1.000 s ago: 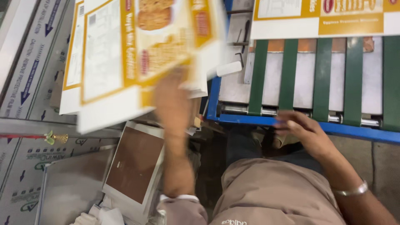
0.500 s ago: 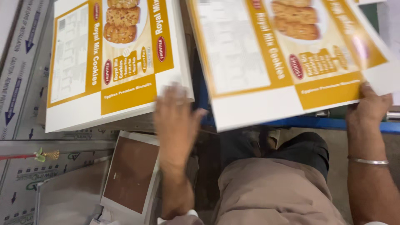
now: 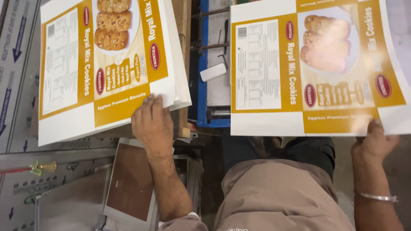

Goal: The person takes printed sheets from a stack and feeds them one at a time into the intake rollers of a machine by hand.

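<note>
Whereas half a second earlier the printed sheet (image 3: 317,68) had slanted across the middle, it had moved to the upper right of the frame and lay level. The right hand (image 3: 374,143) pinched its lower right edge, while the left hand (image 3: 152,122) pressed flat, fingers spread, on the stack of sheets (image 3: 102,64) at upper left.

A blue metal machine frame (image 3: 202,64) runs upright between the printed sheets, a small white rectangular block (image 3: 212,72) lying on its grey bed. Below, a brown board with a white border (image 3: 130,182) rests tilted beside a stack of flat sheets (image 3: 192,175). Grey cartons printed with blue arrows (image 3: 17,47) line the left edge, where a red-handled tool with a brass end (image 3: 40,167) lies across them.
</note>
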